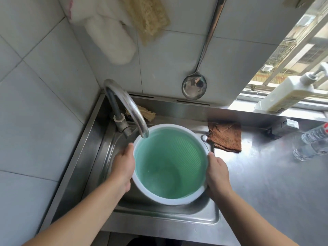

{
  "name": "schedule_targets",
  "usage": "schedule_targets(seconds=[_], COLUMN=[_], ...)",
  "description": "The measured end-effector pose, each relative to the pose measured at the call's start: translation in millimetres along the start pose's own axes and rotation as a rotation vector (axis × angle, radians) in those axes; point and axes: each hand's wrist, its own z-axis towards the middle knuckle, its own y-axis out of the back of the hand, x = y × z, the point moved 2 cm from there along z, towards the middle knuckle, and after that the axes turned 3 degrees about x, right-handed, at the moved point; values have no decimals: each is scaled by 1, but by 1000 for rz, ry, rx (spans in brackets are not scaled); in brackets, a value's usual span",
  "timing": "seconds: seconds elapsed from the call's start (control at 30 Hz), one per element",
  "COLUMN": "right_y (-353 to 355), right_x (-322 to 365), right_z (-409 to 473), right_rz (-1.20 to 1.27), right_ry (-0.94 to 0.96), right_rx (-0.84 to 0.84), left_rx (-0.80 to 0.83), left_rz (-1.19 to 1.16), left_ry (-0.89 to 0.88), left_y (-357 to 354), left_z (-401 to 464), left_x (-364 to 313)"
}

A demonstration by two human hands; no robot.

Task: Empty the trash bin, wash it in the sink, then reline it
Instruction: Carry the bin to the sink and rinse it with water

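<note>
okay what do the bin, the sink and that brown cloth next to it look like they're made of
Bin: looks like plastic, a smooth matte white rim over a ribbed green wall that lets light through. Sink: most likely stainless steel, grey and brushed, with soft reflections and pressed rounded corners. Brown cloth: a coarse woven or fibrous fabric, rough and dull; the exact fibre cannot be told.

A trash bin, green and finely ribbed inside with a white rim; at two o'clock a rust-brown cloth on the silver-grey tabletop.
</note>
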Motion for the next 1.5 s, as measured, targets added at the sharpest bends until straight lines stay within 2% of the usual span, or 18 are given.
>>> schedule_targets(seconds=[0.17,0.3,0.5,0.7,0.87,1.07,1.27,1.4,1.5], right_y=[13,-3,-14,3,-17,0,17,-4,0], right_x=[9,26,8,12,33,1,15,17,2], right_z=[16,19,10,18,13,7,26,18,13], right_rz=[18,52,-142,-138,-203,-194,-173,-140,-134], right_ry=[-18,25,125,130,274,201,221,218,190], right_rx=[-47,7,65,-4,52,50,-36,15,53], left_rx=[9,-16,-77,-40,-99,-81,-52,-96,-71], left_rz=[-31,-56,-22,-47,-61,-27,-74,-51,-39], left_ry=[30,18,12,54,66,29,60,-9,-6], left_y=[-22,-12,13,-10,6,1,-23,-5,1], left_z=[-4,1,-2,-7,-1,-12,-23,-13,-15], left_x=[-1,-6,16,21,23,35,30,12,17])
